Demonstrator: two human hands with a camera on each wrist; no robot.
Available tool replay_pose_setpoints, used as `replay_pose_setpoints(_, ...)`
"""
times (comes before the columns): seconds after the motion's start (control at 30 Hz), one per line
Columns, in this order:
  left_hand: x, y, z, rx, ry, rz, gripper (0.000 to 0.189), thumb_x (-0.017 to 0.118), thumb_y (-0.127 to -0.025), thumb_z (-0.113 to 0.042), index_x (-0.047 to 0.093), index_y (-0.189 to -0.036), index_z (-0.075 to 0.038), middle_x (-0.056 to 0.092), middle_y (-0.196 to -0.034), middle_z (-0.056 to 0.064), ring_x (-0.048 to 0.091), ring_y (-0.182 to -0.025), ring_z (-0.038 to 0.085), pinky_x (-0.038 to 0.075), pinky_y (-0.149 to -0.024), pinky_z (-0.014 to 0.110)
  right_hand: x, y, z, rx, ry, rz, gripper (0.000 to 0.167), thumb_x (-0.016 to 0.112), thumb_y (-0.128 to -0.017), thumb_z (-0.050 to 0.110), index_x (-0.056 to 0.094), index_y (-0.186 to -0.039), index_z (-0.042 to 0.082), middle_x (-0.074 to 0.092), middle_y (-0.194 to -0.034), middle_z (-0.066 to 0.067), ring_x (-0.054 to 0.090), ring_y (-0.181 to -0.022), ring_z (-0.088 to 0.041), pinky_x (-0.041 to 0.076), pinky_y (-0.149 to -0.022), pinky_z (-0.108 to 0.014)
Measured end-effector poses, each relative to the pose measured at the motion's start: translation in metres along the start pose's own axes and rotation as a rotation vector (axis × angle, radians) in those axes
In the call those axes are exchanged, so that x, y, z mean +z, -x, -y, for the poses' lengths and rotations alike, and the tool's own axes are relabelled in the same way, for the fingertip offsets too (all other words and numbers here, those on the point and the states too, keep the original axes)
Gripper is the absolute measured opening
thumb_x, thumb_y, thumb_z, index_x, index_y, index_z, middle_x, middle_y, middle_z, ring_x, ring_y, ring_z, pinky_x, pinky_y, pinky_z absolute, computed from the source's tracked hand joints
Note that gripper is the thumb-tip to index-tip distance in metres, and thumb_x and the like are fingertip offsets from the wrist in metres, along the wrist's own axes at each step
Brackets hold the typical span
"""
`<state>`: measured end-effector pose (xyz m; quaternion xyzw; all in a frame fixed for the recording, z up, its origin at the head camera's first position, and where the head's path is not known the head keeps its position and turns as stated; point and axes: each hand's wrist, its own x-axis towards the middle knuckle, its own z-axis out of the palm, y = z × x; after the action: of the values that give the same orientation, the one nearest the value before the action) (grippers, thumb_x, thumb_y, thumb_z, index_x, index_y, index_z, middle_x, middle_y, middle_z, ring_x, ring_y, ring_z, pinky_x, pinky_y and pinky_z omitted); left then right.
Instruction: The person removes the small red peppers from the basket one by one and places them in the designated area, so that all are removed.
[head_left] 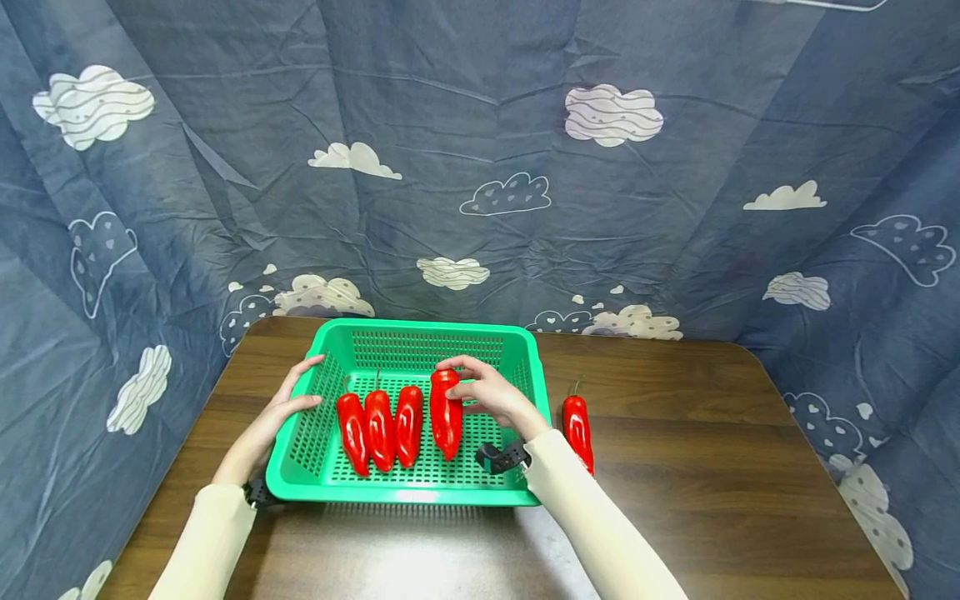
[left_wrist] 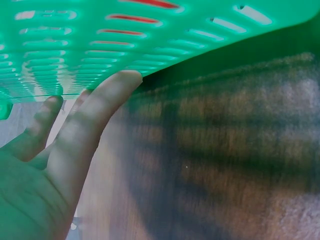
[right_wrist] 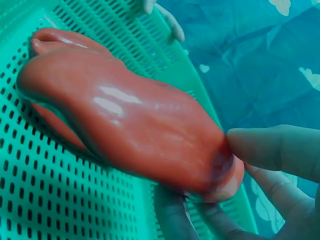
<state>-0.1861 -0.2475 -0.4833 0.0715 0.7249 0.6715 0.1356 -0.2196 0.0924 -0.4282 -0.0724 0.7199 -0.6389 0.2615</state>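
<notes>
My right hand pinches a long red pepper by its upper end, thumb on one side and fingers on the other, over the right half of a green plastic basket. In the right wrist view the glossy held pepper fills the middle, its tip pointing away from the fingers. Three more red peppers lie side by side in the basket's left half, stems toward the back. My left hand rests at the basket's left side; in the left wrist view its extended fingers lie along the slotted wall.
Another red pepper lies on the brown wooden table, just right of the basket and partly behind my right forearm. A blue curtain with cloud prints hangs behind the table and around its sides.
</notes>
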Motion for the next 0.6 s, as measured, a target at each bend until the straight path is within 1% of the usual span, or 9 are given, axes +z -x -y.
replay_pose_setpoints(0.13,0.000,0.001,0.000,-0.015,0.025,0.007,0.063,0.045,-0.099,-0.018,0.014,-0.152,-0.027,0.000,-0.154,0.009,0.032,-0.121,0.040,0.041,-0.087,0.043,-0.008,0.005,0.002,-0.014,-0.015,-0.004,0.044,0.057,-0.088,-0.002,0.052,-0.131,0.004,0.050,-0.122,-0.019,0.060,-0.089,-0.025,0.050,-0.082,-0.045)
replay_pose_setpoints(0.23,0.000,0.001,0.000,-0.016,0.029,0.010,0.063,0.045,-0.099,-0.017,0.014,-0.152,-0.028,0.001,-0.153,0.009,0.035,-0.119,0.041,0.042,-0.087,0.043,-0.013,0.010,0.004,-0.034,-0.032,0.007,0.045,0.056,-0.089,-0.002,0.049,-0.133,0.002,0.049,-0.122,-0.020,0.060,-0.088,-0.024,0.050,-0.083,-0.045)
replay_pose_setpoints(0.4,-0.001,-0.001,0.001,-0.005,0.010,0.003,0.062,0.045,-0.099,-0.016,0.015,-0.152,-0.027,-0.002,-0.154,0.009,0.029,-0.123,0.040,0.039,-0.088,0.042,-0.023,0.018,0.007,-0.048,-0.061,-0.014,0.047,0.057,-0.088,-0.001,0.048,-0.134,0.002,0.048,-0.124,-0.020,0.058,-0.092,-0.026,0.049,-0.083,-0.046)
replay_pose_setpoints(0.5,-0.001,-0.001,0.001,0.004,-0.004,-0.003,0.062,0.045,-0.098,-0.015,0.015,-0.152,-0.026,-0.004,-0.154,0.009,0.020,-0.129,0.040,0.033,-0.094,0.049,-0.028,0.022,0.009,-0.054,-0.076,-0.025,0.048,0.057,-0.088,-0.001,0.048,-0.135,0.002,0.047,-0.125,-0.020,0.057,-0.095,-0.027,0.048,-0.084,-0.047)
replay_pose_setpoints(0.6,0.000,-0.001,0.002,0.009,-0.009,-0.010,0.063,0.046,-0.098,-0.016,0.016,-0.152,-0.025,-0.005,-0.155,0.009,0.009,-0.134,0.039,0.022,-0.099,0.058,-0.034,0.026,0.008,-0.068,-0.088,-0.020,0.048,0.056,-0.089,-0.003,0.047,-0.135,0.001,0.047,-0.126,-0.020,0.057,-0.096,-0.027,0.048,-0.086,-0.047)
